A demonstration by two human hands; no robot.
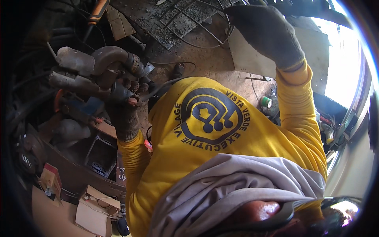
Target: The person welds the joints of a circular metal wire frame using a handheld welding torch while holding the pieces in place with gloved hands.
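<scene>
— Pipes [106,59], grey and curved: where are they sitting?
— Up at the left, among cluttered metal parts. The left hand [123,112], gloved, is gripping a dark fitting [120,94] just below them, fingers clamped around it.
— And the right hand [266,33]?
— Gloved too, reaching up toward a charred wire grate [185,15]. Its fingers are turning away, so I cannot tell whether they are closing on anything.
— Anything nearby?
— A green tape roll [265,102] is lying on the floor.
</scene>
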